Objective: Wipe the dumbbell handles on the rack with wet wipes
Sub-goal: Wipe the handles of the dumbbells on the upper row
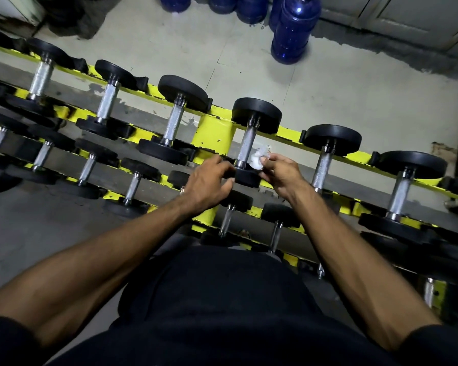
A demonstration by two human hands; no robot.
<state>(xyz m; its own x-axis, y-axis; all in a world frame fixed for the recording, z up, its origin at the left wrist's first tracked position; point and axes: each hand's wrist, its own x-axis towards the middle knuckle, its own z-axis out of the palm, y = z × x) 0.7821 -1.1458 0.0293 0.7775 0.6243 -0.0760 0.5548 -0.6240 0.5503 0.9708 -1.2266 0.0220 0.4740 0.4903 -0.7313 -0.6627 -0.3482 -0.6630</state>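
A yellow rack (pixel 213 130) holds rows of black dumbbells with knurled steel handles. In the middle of the top row stands one dumbbell with its handle (pixel 248 143) between my hands. My right hand (pixel 282 173) pinches a crumpled white wet wipe (pixel 259 157) right beside the lower end of that handle. My left hand (pixel 209 184) hovers at the left of the same dumbbell's near black head (pixel 246 177), fingers loosely curled, touching or almost touching it and holding nothing that I can see.
More dumbbells (pixel 324 165) line the rack to both sides and on the lower rows. Several large blue water jugs (pixel 294 30) stand on the pale floor behind the rack. A wall with a door panel (pixel 407 19) runs along the back right.
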